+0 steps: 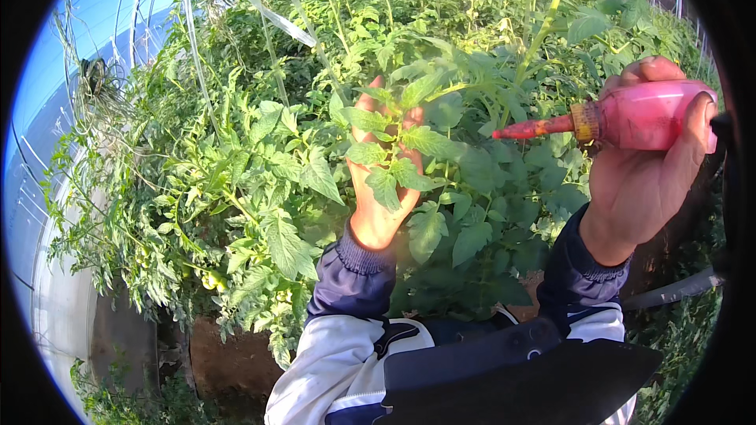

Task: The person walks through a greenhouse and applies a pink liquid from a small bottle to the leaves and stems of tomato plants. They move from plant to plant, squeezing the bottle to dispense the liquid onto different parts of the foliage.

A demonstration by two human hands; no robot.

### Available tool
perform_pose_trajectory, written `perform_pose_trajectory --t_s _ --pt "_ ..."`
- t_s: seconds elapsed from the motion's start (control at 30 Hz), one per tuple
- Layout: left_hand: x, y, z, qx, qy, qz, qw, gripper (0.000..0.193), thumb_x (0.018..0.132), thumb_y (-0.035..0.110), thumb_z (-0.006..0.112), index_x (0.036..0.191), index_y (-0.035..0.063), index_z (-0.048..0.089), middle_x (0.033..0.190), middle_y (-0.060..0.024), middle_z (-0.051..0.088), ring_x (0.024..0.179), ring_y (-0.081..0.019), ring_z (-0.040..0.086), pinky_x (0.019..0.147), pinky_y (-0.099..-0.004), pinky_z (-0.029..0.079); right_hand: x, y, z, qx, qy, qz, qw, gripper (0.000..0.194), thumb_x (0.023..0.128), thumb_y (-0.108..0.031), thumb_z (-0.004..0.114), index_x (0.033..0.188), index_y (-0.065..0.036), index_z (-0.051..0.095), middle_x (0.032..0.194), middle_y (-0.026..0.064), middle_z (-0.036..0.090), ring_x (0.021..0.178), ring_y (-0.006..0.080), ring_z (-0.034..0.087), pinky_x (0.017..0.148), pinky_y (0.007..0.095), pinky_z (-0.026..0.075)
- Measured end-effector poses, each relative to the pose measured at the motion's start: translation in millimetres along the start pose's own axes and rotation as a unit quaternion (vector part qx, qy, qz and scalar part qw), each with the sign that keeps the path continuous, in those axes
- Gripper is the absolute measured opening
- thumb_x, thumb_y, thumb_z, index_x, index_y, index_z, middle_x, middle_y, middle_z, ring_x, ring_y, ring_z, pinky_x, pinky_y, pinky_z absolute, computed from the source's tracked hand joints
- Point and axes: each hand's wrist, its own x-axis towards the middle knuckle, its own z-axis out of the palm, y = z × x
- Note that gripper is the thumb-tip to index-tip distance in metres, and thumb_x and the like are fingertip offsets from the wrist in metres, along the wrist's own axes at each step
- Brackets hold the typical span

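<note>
My right hand [632, 188] is wrapped around a pink plastic squeeze bottle [649, 115], held sideways at the right. The bottle's long red nozzle [534, 127] points left, and a stained yellowish collar [585, 122] joins it to the body. In the middle, my left hand [363, 183] reaches up among tomato foliage. A leafy tomato shoot [393, 135] lies across its palm and hides much of it, so I cannot tell whether the fingers grip anything. Between the hands rises a thick tomato stem [543, 29], slanting up to the right.
Dense tomato plants [236, 147] fill the space before me, with small green tomatoes [212, 280] low at left. Pale strings [198, 41] run up through the foliage. Greenhouse film [59, 307] curves along the left. A dark pipe [673, 289] crosses at lower right.
</note>
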Motion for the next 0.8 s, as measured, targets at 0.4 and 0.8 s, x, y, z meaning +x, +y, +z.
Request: perform_pose_trajectory --t_s 0.4,0.8 --pt "-7 -8 22 0.368 -0.061 0.105 0.922 0.043 0.103 0.019 0.053 0.139 -0.0017 0.041 0.116 -0.0117 0.064 0.092 -0.0177 0.067 0.077 -0.0318 0.055 -76 72 70 0.138 -0.009 0.075 0.988 0.044 0.101 -0.031 0.054 0.133 -0.001 0.048 0.131 0.0133 0.053 0.121 0.0303 0.055 0.103 0.0538 0.043" --pt "-17 9 25 0.407 -0.08 0.129 0.901 0.041 0.103 0.028 0.053 0.126 -0.004 0.048 0.098 -0.0113 0.064 0.087 -0.0202 0.068 0.076 -0.0317 0.053 -51 73 53 -0.23 -0.028 -0.16 0.96 0.021 0.09 -0.012 0.071 0.104 0.005 0.07 0.102 0.0135 0.07 0.09 0.0187 0.066 0.079 0.0305 0.052"
